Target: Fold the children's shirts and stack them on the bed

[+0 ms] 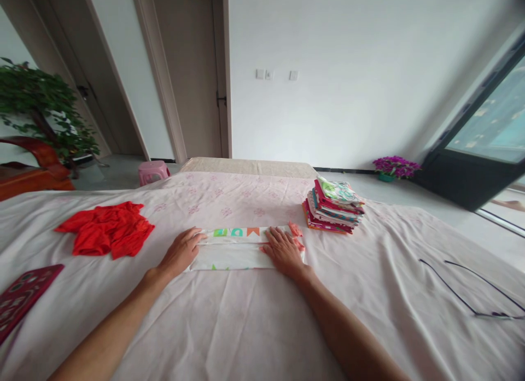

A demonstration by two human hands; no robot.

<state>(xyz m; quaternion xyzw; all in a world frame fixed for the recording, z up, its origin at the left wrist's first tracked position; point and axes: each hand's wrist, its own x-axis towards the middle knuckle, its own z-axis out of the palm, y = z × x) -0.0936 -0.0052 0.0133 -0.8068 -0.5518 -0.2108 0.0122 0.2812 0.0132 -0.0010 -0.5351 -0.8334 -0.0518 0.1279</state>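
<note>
Head camera: The left hand point(184, 251) and right hand point(285, 252) lie palm-down, apart, at opposite ends of a folded white cloth point(233, 255) (brightly printed) on a pale sheet point(233, 326), between crumpled red fabric point(110, 228) and a folded stack point(333, 209).

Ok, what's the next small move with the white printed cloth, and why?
I'd probably fold the left end of the white printed cloth over toward the right: it lies in a long strip, the left hand rests at that end, the right hand lies near the other, and the pieces in the folded stack look shorter.
</note>
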